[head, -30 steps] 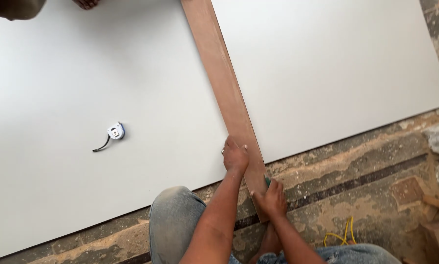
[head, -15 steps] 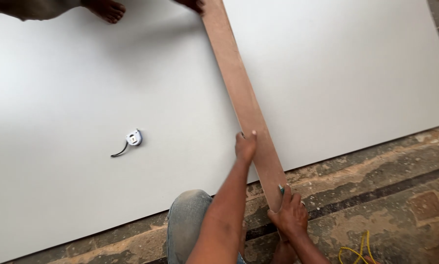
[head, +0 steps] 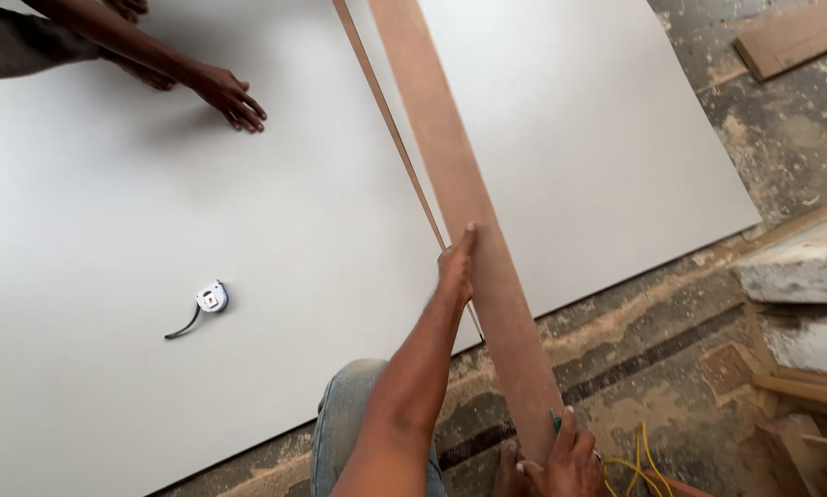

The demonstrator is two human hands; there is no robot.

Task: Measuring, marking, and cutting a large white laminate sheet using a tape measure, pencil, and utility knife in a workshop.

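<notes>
— Brown wood, that long plank [head: 459,198]: where does it lie?

— Diagonally across the big white sheet [head: 156,212] on the floor, running from the top edge of the view down past the sheet's near edge, its lower end over the dusty floor [head: 671,322]. A thin brown strip [head: 390,124] lies just left of the plank, almost parallel to it.

— And the hands?

— Left hand [head: 456,267] sits on the plank's left edge, about where the plank crosses the sheet's near edge; forefinger stretched up along the wood, the other fingers curled against the side (a loose, steadying grip rather than a clamp). Right hand [head: 565,460] is at the plank's lower end, fingers spread and pressed on the wood, with something small and green just showing at its fingertips.

— Any packages or labels?

— None that I can make out. Well left of the plank, a small white-and-blue tape measure [head: 211,297] lies on the sheet, its dark strap trailing to the left. Yellow cord [head: 634,460] lies on the floor just right of the plank's lower end.

— Someone else there?

— Another person's hand [head: 229,97] rests flat on the sheet, far left of the plank's upper part.
</notes>
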